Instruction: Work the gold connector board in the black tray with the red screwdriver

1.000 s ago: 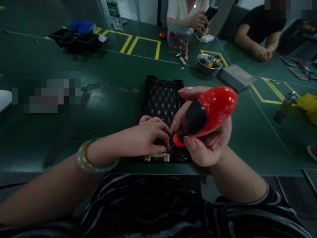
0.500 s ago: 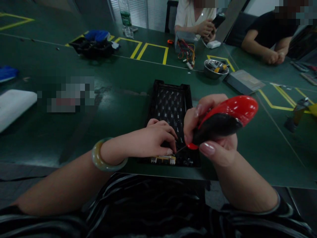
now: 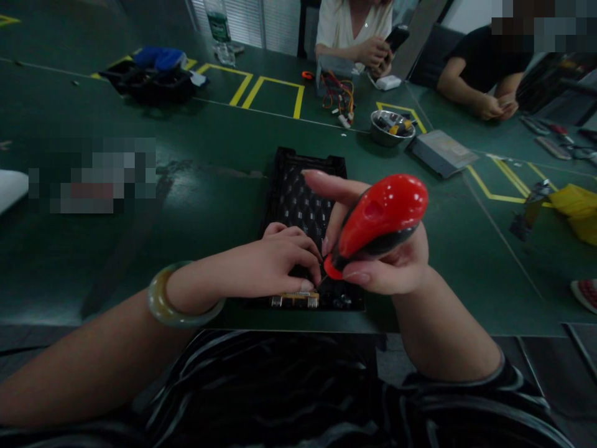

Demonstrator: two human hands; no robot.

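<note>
My right hand (image 3: 396, 261) is closed around the red and black handle of a screwdriver (image 3: 385, 208), its index finger stretched out along the far side. The screwdriver tilts, with its thin shaft running down to the right end of a small circuit board (image 3: 295, 297) with metal connectors. My left hand (image 3: 284, 258) rests on that board, thumb at its edge and the other fingers bent over it; its palm hides much of what lies beneath. Both hands work over a black plastic case (image 3: 305, 193) with a patterned inner floor, lying near the table's front edge.
A metal bowl of tools (image 3: 392, 130), a grey flat metal box (image 3: 443, 152) and a unit with coloured cables (image 3: 338, 93) stand farther back. Back left is a black tray (image 3: 144, 81) with something blue. Two people sit across the green table (image 3: 196, 218).
The view has swung slightly right. The screwdriver handle has come left and stands steeper, and my right index finger has straightened. My left hand keeps its place on the board.
</note>
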